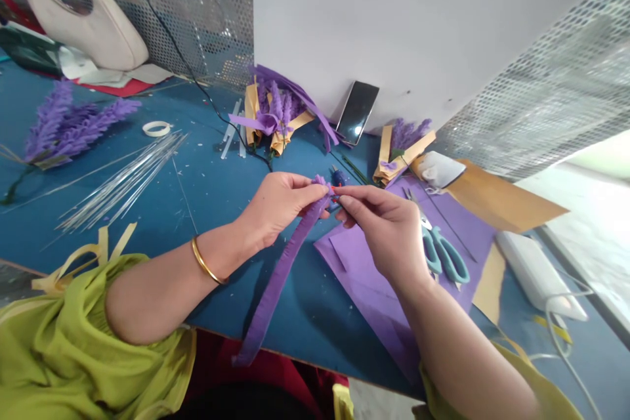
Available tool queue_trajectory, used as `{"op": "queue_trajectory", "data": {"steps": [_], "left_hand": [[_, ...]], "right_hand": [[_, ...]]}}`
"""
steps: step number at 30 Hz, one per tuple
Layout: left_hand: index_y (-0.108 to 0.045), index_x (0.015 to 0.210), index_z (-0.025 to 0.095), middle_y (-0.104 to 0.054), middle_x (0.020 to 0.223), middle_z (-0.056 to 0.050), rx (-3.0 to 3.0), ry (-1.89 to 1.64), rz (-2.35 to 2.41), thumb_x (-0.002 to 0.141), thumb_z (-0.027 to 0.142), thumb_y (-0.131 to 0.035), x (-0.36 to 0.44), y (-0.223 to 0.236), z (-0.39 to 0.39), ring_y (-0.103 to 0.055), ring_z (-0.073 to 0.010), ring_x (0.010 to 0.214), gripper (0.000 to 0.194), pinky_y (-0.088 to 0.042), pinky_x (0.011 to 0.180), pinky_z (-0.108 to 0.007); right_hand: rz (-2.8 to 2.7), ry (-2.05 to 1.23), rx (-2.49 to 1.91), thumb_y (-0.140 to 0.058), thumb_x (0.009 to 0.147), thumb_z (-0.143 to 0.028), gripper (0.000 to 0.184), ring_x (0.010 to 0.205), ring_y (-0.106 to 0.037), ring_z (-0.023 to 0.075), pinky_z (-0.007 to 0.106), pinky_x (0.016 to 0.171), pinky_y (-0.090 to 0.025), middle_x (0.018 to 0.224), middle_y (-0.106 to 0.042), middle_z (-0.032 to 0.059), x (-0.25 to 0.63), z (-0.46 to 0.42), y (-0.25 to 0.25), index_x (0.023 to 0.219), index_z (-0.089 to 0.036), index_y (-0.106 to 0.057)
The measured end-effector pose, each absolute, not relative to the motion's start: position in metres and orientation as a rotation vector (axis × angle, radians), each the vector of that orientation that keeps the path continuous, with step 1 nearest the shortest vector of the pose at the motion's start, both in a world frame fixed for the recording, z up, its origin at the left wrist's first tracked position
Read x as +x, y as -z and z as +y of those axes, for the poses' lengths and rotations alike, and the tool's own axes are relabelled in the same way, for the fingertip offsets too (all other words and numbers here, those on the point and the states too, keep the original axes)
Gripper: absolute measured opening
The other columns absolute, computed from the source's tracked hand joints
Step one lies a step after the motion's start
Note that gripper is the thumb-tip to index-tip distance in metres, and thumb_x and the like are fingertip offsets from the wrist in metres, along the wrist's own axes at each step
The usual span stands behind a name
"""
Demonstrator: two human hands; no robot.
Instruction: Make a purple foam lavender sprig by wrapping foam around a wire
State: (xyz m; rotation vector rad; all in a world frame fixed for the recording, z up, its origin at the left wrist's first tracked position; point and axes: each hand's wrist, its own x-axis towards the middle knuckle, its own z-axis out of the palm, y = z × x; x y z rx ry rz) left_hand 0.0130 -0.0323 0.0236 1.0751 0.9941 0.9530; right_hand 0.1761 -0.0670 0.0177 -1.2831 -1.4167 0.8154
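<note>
My left hand (pixel 283 207) is closed, pinching the upper end of a long purple paper strip (pixel 278 285) between thumb and fingers. The strip slants down toward me and hangs past the table's front edge. At its top is a small bunched purple tuft (pixel 321 181). My right hand (pixel 386 226) meets the left at this tuft, with thumb and forefinger pinched together. What lies between those right fingertips is too small to make out. Just behind the hands is a small dark-blue object (pixel 338 176), partly hidden.
Purple paper sheets (pixel 364 282) lie under my right forearm, with teal-handled scissors (pixel 445 252) on them. To the left are thin wires (pixel 132 177), a tape roll (pixel 156 128) and purple flower stems (pixel 73 121). Wrapped bouquets (pixel 278 111) and a phone (pixel 357 111) stand at the back.
</note>
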Motion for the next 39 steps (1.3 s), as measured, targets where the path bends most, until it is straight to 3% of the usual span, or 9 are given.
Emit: {"op": "queue_trajectory", "data": {"steps": [10, 16, 21, 31, 39], "left_hand": [[-0.077, 0.080, 0.017, -0.074, 0.071, -0.004, 1.477, -0.947, 1.064, 0.083, 0.037, -0.066, 0.0128, -0.0197, -0.0386, -0.067, -0.0155, 0.066, 0.022, -0.046, 0.059, -0.024], [-0.076, 0.073, 0.016, -0.072, 0.065, -0.003, 1.418, -0.901, 1.040, 0.082, 0.030, -0.068, 0.0123, -0.0223, -0.0368, -0.068, -0.0154, 0.064, 0.018, -0.048, 0.059, -0.023], [-0.077, 0.076, 0.017, -0.073, 0.068, -0.003, 1.322, -0.933, 1.009, 0.080, 0.035, -0.071, 0.0123, -0.0211, -0.0339, -0.069, -0.0162, 0.066, 0.019, -0.050, 0.062, -0.024], [-0.077, 0.072, 0.017, -0.072, 0.068, -0.004, 1.292, -0.935, 0.987, 0.078, 0.033, -0.073, 0.0108, -0.0238, -0.0350, -0.068, -0.0179, 0.069, 0.018, -0.052, 0.067, -0.028], [-0.079, 0.076, 0.017, -0.073, 0.073, -0.004, 1.192, -0.935, 0.938, 0.077, 0.033, -0.074, 0.0108, -0.0229, -0.0327, -0.069, -0.0166, 0.071, 0.016, -0.054, 0.074, -0.030]], "right_hand": [[-1.163, -1.172, -1.320, -0.079, 0.068, -0.026, 0.014, 0.052, -0.060, 0.0112, 0.023, 0.049, -0.047, 0.056, -0.067, 0.0020, 0.1780, -0.0610, -0.0284, 0.068, -0.014, -0.072], [-1.117, -1.230, -1.301, -0.079, 0.066, -0.024, 0.013, 0.052, -0.060, 0.0110, 0.023, 0.052, -0.048, 0.057, -0.067, 0.0018, 0.1774, -0.0577, -0.0242, 0.067, -0.014, -0.071], [-1.131, -1.282, -1.245, -0.081, 0.069, -0.028, 0.016, 0.056, -0.062, 0.0107, 0.023, 0.056, -0.050, 0.060, -0.069, 0.0023, 0.1792, -0.0589, -0.0256, 0.072, -0.014, -0.073], [-1.173, -1.197, -1.212, -0.078, 0.070, -0.022, 0.009, 0.050, -0.053, 0.0092, 0.023, 0.050, -0.042, 0.054, -0.064, -0.0002, 0.1786, -0.0602, -0.0258, 0.071, -0.014, -0.073], [-1.156, -1.245, -1.206, -0.079, 0.070, -0.026, 0.014, 0.055, -0.058, 0.0109, 0.025, 0.054, -0.048, 0.060, -0.067, 0.0012, 0.1814, -0.0600, -0.0264, 0.076, -0.015, -0.074]]}}
